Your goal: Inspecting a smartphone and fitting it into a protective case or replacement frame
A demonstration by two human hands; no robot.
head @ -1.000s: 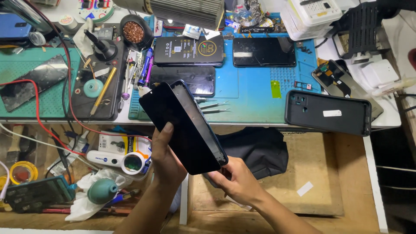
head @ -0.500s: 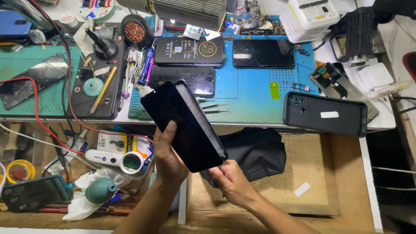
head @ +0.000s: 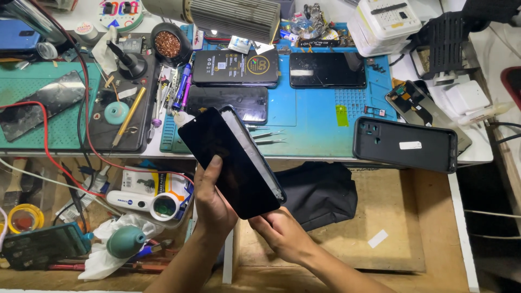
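From the head camera, a black phone screen panel is held tilted in front of the workbench edge, its top corner over the blue work mat and its lower end toward the person. The left hand wraps the panel's left long edge from beneath, thumb laid flat on the dark glass, fingers curled behind. The right hand sits under the panel's bottom corner, fingertips pinching that corner where a pale strip of frame shows along the right edge.

On the blue work mat lie two dark phones and a boxed panel; tweezers rest just right of the held panel. A black phone back cover lies at the mat's right end. Left of the mat, a green cutting mat carries another screen. Below the mat, a black cloth lies in an open wooden drawer.

Both forearms rise from the bottom edge, converging on the panel.
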